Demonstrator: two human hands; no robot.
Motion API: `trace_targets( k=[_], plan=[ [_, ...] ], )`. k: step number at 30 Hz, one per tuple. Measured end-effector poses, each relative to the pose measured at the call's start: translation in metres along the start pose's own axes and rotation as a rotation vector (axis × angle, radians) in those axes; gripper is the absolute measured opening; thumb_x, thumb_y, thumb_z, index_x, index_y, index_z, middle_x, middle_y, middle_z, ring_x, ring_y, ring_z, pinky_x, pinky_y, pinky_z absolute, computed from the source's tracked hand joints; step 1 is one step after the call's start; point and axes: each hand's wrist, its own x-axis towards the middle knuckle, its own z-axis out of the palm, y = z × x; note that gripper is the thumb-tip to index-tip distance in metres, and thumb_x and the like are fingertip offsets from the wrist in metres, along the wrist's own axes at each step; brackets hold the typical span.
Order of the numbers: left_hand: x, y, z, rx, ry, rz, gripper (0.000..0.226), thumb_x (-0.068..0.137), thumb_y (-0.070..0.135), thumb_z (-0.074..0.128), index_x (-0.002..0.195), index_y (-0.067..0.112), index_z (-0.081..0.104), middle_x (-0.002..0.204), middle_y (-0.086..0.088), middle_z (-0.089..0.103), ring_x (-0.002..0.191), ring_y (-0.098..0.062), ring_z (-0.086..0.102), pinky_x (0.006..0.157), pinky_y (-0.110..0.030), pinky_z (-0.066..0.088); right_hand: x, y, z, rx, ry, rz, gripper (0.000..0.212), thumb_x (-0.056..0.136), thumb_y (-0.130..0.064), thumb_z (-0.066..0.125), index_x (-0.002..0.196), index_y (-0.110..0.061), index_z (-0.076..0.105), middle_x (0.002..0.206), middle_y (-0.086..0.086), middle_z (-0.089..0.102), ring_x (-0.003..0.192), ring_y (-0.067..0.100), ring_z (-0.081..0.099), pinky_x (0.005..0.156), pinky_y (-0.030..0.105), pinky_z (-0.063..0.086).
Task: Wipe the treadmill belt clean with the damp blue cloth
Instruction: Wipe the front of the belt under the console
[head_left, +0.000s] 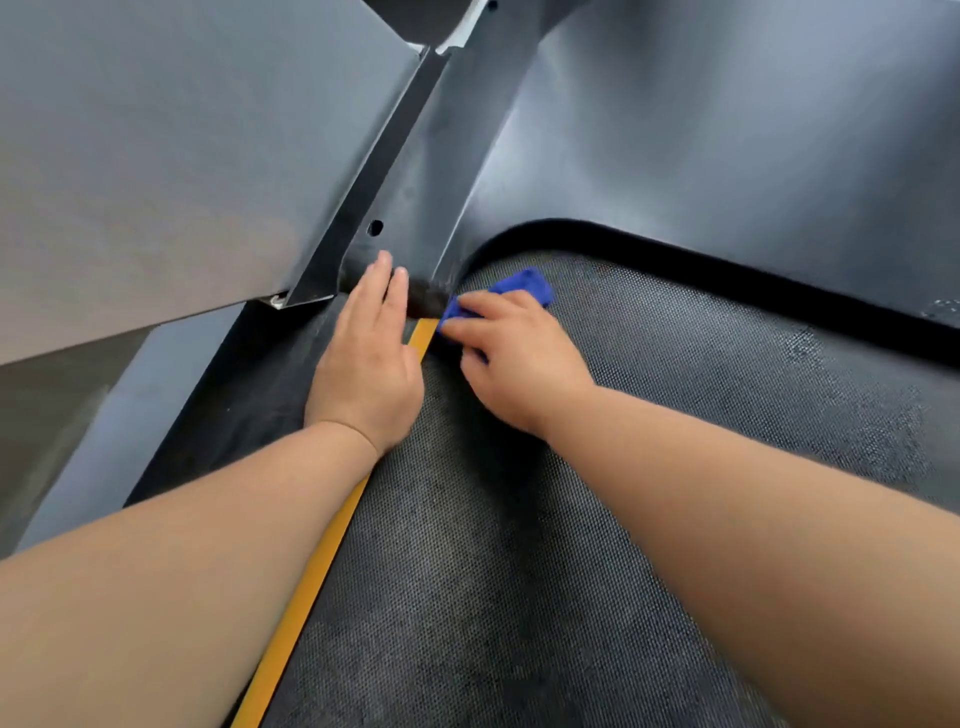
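We see both hands at frame centre, working the front left corner of the treadmill belt. The right hand is closed over the blue cloth, fingers bunched on it, pressing it onto the belt just below the dark motor cover that fills the upper right. Cloth pokes out beyond the fingertips toward the black gap under the cover edge. The left hand lies open and flat, holding nothing, palm down on the dark side rail and across the yellow strip, fingertips touching the base of the upright post.

Our read: wiping in progress, most of the belt toward lower frame not yet obviously covered; patchy marks at right of frame may be damp or dirt, we cannot tell.

Risks: cloth edge could get pushed into the gap under the cover and snag. Bunched cloth gives small contact, so streaks or missed patches are likely. The braced left hand could slip on the rail if it gets damp
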Motion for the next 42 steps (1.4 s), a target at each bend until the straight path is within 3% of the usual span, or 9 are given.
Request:
trace_targets(
  k=[3, 7, 14, 20, 25, 31, 38, 40, 42],
  plan=[
    [0.002, 0.000, 0.001, 0.015, 0.021, 0.035, 0.061, 0.087, 0.001, 0.039, 0.147, 0.004, 0.026, 0.157, -0.005, 0.018, 0.144, -0.019, 0.015, 0.113, -0.022, 0.010, 0.000, 0.032, -0.011, -0.170, 0.025, -0.151, 0.039, 0.076, -0.024, 0.044, 0.104, -0.029, 0.071, 0.114, 0.003, 0.064, 0.091, 0.033, 0.058, 0.070, 0.039, 0.050],
    [0.003, 0.002, 0.002, 0.024, -0.033, 0.018, 0.063, 0.091, 0.001, 0.040, 0.150, 0.007, 0.017, 0.159, -0.001, 0.011, 0.146, -0.013, 0.006, 0.115, -0.021, 0.005, 0.016, 0.062, -0.031, -0.190, 0.158, 0.401, 0.040, 0.085, -0.018, 0.049, 0.120, -0.029, 0.063, 0.132, 0.003, 0.050, 0.114, 0.035, 0.043, 0.091, 0.041, 0.041],
    [0.002, -0.001, 0.000, 0.049, -0.033, 0.039, 0.064, 0.086, 0.002, 0.038, 0.148, 0.003, 0.021, 0.158, -0.007, 0.015, 0.145, -0.019, 0.012, 0.115, -0.025, 0.011, -0.003, 0.029, -0.001, -0.182, -0.035, -0.239, 0.044, 0.076, -0.029, 0.037, 0.104, -0.033, 0.071, 0.110, 0.004, 0.064, 0.087, 0.031, 0.059, 0.066, 0.037, 0.049],
    [0.004, -0.004, 0.000, 0.045, -0.041, 0.054, 0.063, 0.089, 0.004, 0.036, 0.149, 0.004, 0.018, 0.159, -0.004, 0.011, 0.146, -0.015, 0.006, 0.113, -0.017, 0.001, 0.022, 0.031, -0.015, -0.249, 0.073, 0.315, 0.046, 0.087, -0.021, 0.044, 0.131, -0.031, 0.054, 0.131, 0.009, 0.045, 0.113, 0.035, 0.041, 0.088, 0.041, 0.042],
    [0.003, -0.006, 0.003, 0.069, -0.042, 0.069, 0.067, 0.082, 0.015, 0.028, 0.147, 0.000, 0.022, 0.157, -0.010, 0.017, 0.145, -0.022, 0.013, 0.113, -0.017, 0.002, -0.022, 0.008, 0.003, -0.106, -0.149, -0.349, 0.047, 0.078, -0.026, 0.037, 0.114, -0.030, 0.066, 0.105, 0.003, 0.062, 0.086, 0.030, 0.056, 0.068, 0.036, 0.048],
    [0.004, -0.005, 0.000, 0.062, -0.055, 0.062, 0.064, 0.091, 0.003, 0.037, 0.150, 0.006, 0.013, 0.159, -0.003, 0.007, 0.146, -0.014, 0.001, 0.113, -0.018, 0.000, 0.018, 0.050, -0.018, -0.213, 0.158, 0.367, 0.047, 0.084, -0.018, 0.045, 0.129, -0.025, 0.057, 0.125, 0.009, 0.053, 0.110, 0.036, 0.046, 0.088, 0.044, 0.043],
    [0.003, -0.006, 0.001, 0.052, -0.054, 0.061, 0.065, 0.087, 0.002, 0.040, 0.148, 0.002, 0.019, 0.158, -0.007, 0.013, 0.146, -0.019, 0.008, 0.113, -0.021, 0.005, -0.024, 0.030, -0.005, -0.158, -0.102, -0.423, 0.043, 0.083, -0.023, 0.038, 0.114, -0.021, 0.068, 0.111, 0.005, 0.064, 0.089, 0.030, 0.059, 0.069, 0.036, 0.050],
    [0.004, -0.004, -0.001, 0.051, -0.051, 0.072, 0.065, 0.088, 0.001, 0.039, 0.149, 0.004, 0.017, 0.159, -0.005, 0.010, 0.146, -0.016, 0.005, 0.113, -0.019, 0.002, -0.011, 0.050, -0.018, -0.227, -0.005, -0.260, 0.042, 0.085, -0.024, 0.037, 0.113, -0.020, 0.067, 0.112, 0.008, 0.063, 0.092, 0.034, 0.058, 0.073, 0.041, 0.052],
    [0.004, -0.002, -0.002, 0.045, -0.055, 0.063, 0.064, 0.089, 0.001, 0.037, 0.149, 0.005, 0.017, 0.159, -0.003, 0.009, 0.146, -0.014, 0.004, 0.113, -0.019, 0.003, -0.001, 0.063, -0.024, -0.235, 0.176, 0.205, 0.043, 0.085, -0.018, 0.040, 0.123, -0.020, 0.062, 0.123, 0.010, 0.057, 0.105, 0.036, 0.052, 0.084, 0.045, 0.048]
  ],
)
